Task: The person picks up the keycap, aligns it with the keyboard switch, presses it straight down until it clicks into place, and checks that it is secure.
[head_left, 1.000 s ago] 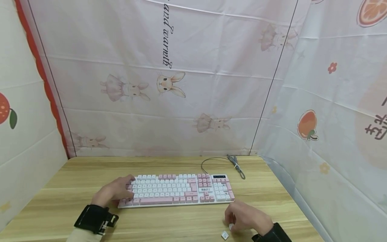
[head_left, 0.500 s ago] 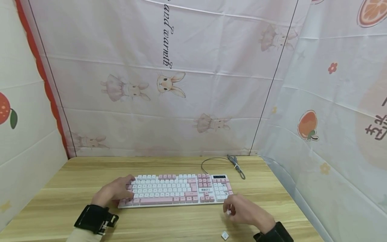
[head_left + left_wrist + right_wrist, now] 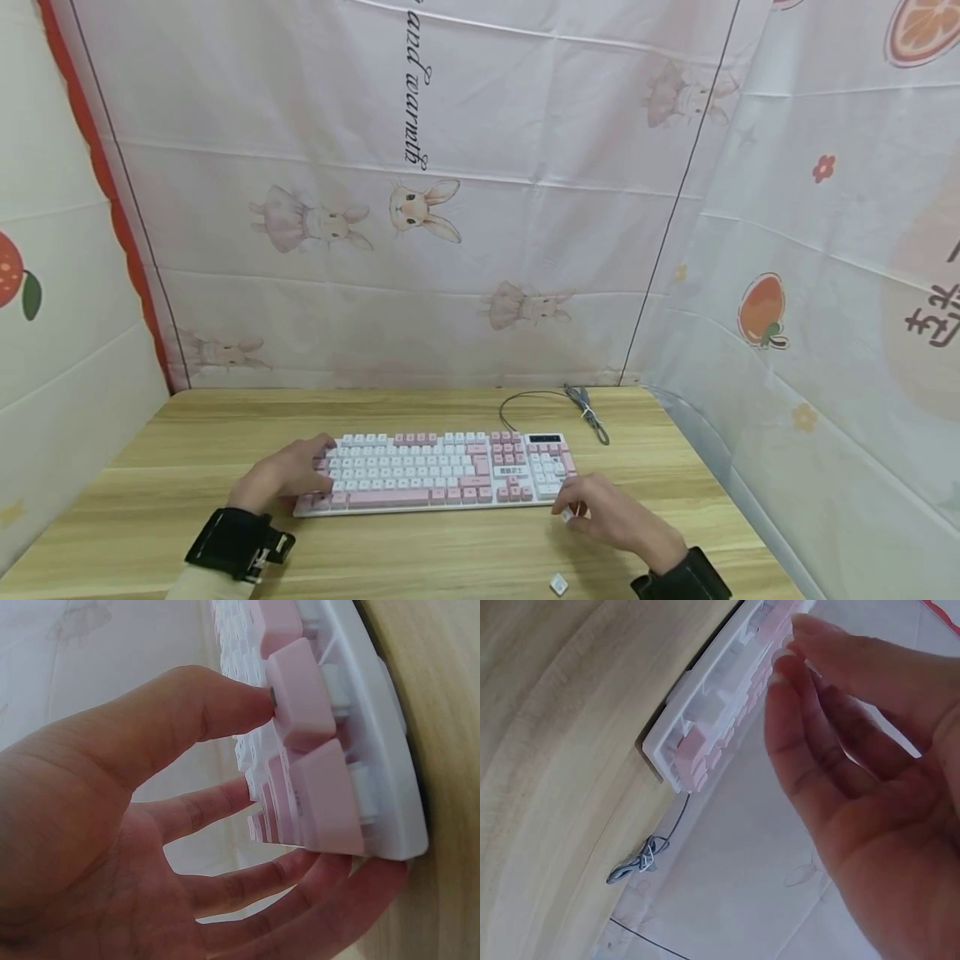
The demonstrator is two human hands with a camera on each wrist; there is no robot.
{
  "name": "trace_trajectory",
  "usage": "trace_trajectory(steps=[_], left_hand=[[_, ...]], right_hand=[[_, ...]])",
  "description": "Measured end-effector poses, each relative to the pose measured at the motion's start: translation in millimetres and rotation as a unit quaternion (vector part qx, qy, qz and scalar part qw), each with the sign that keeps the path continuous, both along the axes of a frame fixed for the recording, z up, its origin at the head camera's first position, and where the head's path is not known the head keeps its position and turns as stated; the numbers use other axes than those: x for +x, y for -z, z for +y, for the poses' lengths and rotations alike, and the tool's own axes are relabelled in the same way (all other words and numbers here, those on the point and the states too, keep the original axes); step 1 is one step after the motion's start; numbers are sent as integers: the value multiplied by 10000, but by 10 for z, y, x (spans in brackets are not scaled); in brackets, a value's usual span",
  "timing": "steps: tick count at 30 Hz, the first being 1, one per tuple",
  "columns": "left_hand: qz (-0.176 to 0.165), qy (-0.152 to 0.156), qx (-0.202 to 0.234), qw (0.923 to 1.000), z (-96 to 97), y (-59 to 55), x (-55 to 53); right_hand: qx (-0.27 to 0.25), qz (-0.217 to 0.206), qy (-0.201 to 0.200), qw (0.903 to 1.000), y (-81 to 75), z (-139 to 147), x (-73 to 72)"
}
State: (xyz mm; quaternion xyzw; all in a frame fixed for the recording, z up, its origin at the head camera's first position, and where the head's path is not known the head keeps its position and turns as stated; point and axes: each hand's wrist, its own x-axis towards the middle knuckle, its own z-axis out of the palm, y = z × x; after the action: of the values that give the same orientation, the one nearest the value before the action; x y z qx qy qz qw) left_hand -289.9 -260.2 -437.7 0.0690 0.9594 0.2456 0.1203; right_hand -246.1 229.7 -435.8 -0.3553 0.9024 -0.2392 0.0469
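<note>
A pink-and-white keyboard (image 3: pixel 408 475) lies flat on the wooden table. My left hand (image 3: pixel 288 472) grips its left end: in the left wrist view the thumb rests on a pink key (image 3: pixel 301 694) while the other fingers reach round the side edge. My right hand (image 3: pixel 603 512) pinches a small white keycap (image 3: pixel 567 516) between thumb and fingers, close to the front right corner of the keyboard. In the right wrist view the fingertips mostly hide that keycap. Another white keycap (image 3: pixel 558 584) lies on the table in front of the right hand.
Behind the keyboard, its grey cable (image 3: pixel 587 412) lies bundled with a white tie on the table (image 3: pixel 420 550). Printed cloth curtains (image 3: pixel 480 250) enclose the table at the back and on both sides.
My right hand has picked a keycap up from the table and carried it forward and slightly left to the keyboard's front right corner. The left hand has stayed in place.
</note>
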Motion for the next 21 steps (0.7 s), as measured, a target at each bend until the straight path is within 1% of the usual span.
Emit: trace_trajectory(steps=[3, 8, 14, 16, 21], left_hand=[[-13, -13, 32, 10000, 2, 1, 5], [22, 21, 63, 10000, 9, -7, 5], [47, 3, 35, 10000, 15, -19, 9], [41, 2, 30, 10000, 14, -17, 13], [33, 0, 41, 10000, 11, -4, 13]], right_hand=[[-27, 205, 94, 9997, 2, 7, -12], [-267, 505, 307, 9979, 1, 23, -47], [-593, 627, 201, 9961, -8, 34, -93], [-617, 708, 210, 9954, 2, 35, -108], [-575, 974, 409, 9927, 36, 39, -153]])
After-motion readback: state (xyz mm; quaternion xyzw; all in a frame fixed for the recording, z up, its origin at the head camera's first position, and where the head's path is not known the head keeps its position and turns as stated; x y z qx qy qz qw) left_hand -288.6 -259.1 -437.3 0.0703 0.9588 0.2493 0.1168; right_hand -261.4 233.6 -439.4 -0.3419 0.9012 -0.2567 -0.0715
